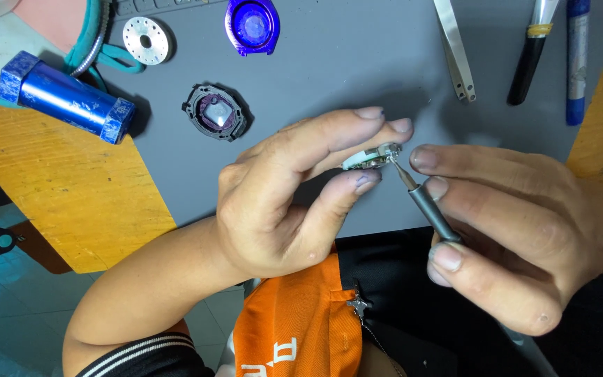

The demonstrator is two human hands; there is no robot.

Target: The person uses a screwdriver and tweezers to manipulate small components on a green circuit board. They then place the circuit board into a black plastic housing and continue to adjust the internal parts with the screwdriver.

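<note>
Over the near edge of the grey desk [357, 63], the left hand [280, 202] pinches a small round watch movement [373, 158] between its fingers. The right hand [518, 230] grips a slim grey screwdriver [430, 209], tip touching the movement's rim. A dark watch case [216, 112] lies beyond the left hand.

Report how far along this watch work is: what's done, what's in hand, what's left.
Done: the watch looks taken apart. A blue case, a dark inner frame and a perforated metal disc lie separate on the grey mat. In hand: the left hand pinches a small round movement while the right hand sets a grey screwdriver tip against its edge. Left: those separate parts are not yet reassembled.
</note>
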